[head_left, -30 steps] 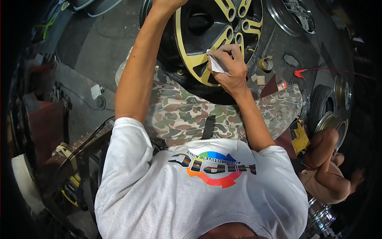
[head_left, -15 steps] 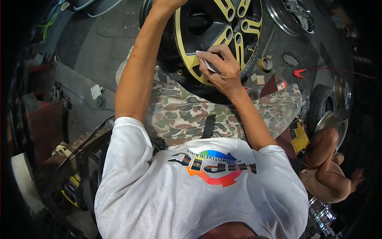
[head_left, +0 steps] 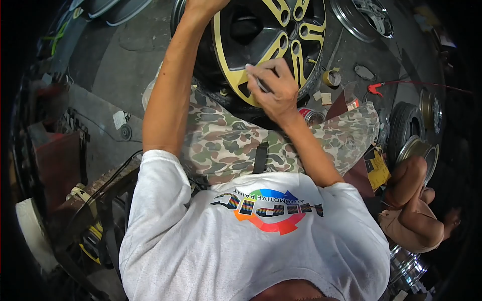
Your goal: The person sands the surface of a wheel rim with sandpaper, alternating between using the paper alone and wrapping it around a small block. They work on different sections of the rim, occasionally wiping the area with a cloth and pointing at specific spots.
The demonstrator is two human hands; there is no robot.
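Note:
A car wheel rim [head_left: 229, 50], black with yellow spoke faces and a yellow edge, stands tilted in front of my camouflage-clad lap [head_left: 221, 135]. My right hand [head_left: 275, 93] presses against its lower yellow edge. Its fingers are closed on a small folded whitish-grey piece, apparently sandpaper [head_left: 262, 84], mostly covered by the hand. At the top of the view, my left hand [head_left: 205, 5] is by the rim's upper left side. The frame cuts off its fingers, so their grip does not show.
To the right are a tape roll [head_left: 331, 78], an open can [head_left: 314, 117], a red air gun [head_left: 375, 89] on a hose and a tyre [head_left: 404, 128]. Another wheel [head_left: 364, 17] lies further back. A person [head_left: 414, 215] sits at the lower right.
The wheel and both hands appear slightly further left in the view. My right hand has turned a little, hiding more of the folded piece. The can shows more.

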